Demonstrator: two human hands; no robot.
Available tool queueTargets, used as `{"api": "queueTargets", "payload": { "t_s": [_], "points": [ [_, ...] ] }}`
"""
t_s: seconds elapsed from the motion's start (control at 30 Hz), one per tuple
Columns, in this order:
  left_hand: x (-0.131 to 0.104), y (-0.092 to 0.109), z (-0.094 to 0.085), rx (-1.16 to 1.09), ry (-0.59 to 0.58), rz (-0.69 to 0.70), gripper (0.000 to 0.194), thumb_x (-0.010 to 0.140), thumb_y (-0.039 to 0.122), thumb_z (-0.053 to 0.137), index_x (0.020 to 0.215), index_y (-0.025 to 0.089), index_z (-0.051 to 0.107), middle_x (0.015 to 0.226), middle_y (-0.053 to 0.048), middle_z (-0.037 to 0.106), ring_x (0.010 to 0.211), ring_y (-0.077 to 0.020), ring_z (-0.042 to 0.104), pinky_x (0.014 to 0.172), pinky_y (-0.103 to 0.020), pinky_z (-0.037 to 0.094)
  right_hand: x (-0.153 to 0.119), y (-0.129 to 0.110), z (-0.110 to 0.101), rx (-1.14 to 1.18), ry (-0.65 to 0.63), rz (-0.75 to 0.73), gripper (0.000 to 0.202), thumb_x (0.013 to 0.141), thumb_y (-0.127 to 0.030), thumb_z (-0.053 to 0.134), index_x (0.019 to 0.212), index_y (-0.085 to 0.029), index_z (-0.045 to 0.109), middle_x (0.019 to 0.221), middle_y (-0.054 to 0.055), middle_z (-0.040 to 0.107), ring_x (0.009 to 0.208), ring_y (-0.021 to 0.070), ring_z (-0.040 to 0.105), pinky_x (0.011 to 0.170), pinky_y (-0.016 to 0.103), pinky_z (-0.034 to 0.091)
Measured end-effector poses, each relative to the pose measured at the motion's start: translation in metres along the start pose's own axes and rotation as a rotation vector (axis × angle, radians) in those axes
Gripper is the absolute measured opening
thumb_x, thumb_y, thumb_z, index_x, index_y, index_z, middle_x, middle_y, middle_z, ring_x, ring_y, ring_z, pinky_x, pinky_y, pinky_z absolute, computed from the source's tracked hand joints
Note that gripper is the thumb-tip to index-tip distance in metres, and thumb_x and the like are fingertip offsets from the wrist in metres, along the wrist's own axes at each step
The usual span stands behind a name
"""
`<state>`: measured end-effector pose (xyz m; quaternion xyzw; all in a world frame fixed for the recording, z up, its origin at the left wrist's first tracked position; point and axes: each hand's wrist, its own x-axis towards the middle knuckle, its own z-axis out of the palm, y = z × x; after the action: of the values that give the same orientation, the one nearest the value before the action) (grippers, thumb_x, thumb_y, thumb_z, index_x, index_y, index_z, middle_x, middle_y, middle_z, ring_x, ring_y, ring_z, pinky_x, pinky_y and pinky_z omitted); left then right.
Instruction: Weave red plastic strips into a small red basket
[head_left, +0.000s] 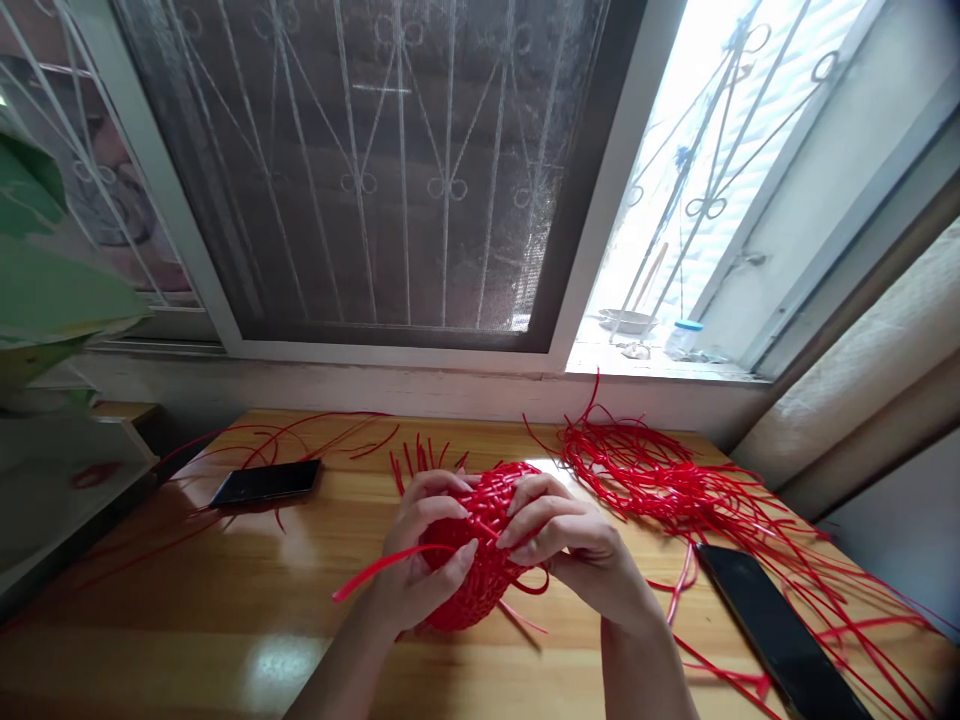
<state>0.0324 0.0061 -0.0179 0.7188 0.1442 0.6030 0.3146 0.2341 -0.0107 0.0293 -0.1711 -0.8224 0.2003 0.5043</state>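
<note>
A red woven basket-like piece (480,585), made of glossy plastic strands, is held between both hands above the wooden table. My left hand (420,550) grips its left side, thumb on the near face and fingers over the top edge. A loose strand end (367,577) sticks out to the left past that hand. My right hand (562,535) has its fingertips pinched at the upper right of the weave; whether they hold a single strand is hidden. Below it a strand loop (534,582) bulges out. Several cut strand ends (420,457) stand up behind the piece.
A large tangled bundle of red strands (652,475) spreads over the right of the wooden table (300,600). A black phone (772,630) lies at the right, another dark phone (266,483) at the left among loose strands. Behind stands a barred window (405,345).
</note>
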Motion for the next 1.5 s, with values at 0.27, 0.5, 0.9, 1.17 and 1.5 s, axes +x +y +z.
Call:
{"api": "queueTargets", "payload": {
  "t_s": [0.27,0.5,0.9,1.17,1.5],
  "points": [
    [0.004,0.003,0.002,0.06,0.032,0.068,0.035,0.081,0.002,0.056,0.105,0.026,0.054,0.116,-0.003,0.05,0.116,-0.0195,0.058,0.107,-0.042,0.045,0.002,-0.004,0.007,-0.05,-0.027,-0.003,0.021,0.084,0.0,0.064,0.084,-0.021,0.067,0.09,0.0,0.074,0.092,0.0163,0.055,0.084,0.033,0.049],
    [0.004,0.001,0.007,0.06,0.053,0.107,0.034,0.079,0.002,0.056,0.104,0.025,0.054,0.114,-0.004,0.051,0.115,-0.0204,0.059,0.106,-0.043,0.047,0.002,-0.006,0.009,-0.148,-0.038,-0.004,0.019,0.086,-0.005,0.064,0.084,-0.023,0.066,0.09,-0.002,0.074,0.092,0.0172,0.052,0.086,0.035,0.046],
    [0.004,0.003,0.011,-0.039,0.077,0.041,0.025,0.084,0.011,0.057,0.103,0.025,0.049,0.111,-0.006,0.052,0.116,-0.0217,0.056,0.108,-0.046,0.042,0.001,-0.02,0.01,-0.075,-0.043,0.123,0.032,0.091,-0.01,0.053,0.111,-0.03,0.068,0.102,0.003,0.066,0.099,0.0187,0.054,0.089,0.035,0.045],
    [0.001,0.0,0.024,-0.214,0.209,-0.014,0.044,0.075,0.017,0.072,0.106,0.028,0.043,0.111,-0.004,0.049,0.106,-0.0164,0.054,0.092,-0.03,0.049,0.043,-0.024,-0.005,-0.217,-0.252,0.45,0.019,0.093,-0.034,0.061,0.109,-0.024,0.063,0.107,0.003,0.061,0.105,0.0163,0.053,0.091,0.029,0.043],
    [0.0,0.0,0.024,-0.186,0.249,-0.039,0.05,0.071,0.018,0.077,0.104,0.029,0.041,0.112,-0.004,0.042,0.105,-0.0181,0.053,0.088,-0.032,0.049,0.071,-0.034,-0.008,-0.387,-0.497,0.426,0.013,0.082,-0.021,0.073,0.085,-0.02,0.061,0.093,0.001,0.058,0.096,0.0161,0.053,0.079,0.026,0.045]
  ]
}}
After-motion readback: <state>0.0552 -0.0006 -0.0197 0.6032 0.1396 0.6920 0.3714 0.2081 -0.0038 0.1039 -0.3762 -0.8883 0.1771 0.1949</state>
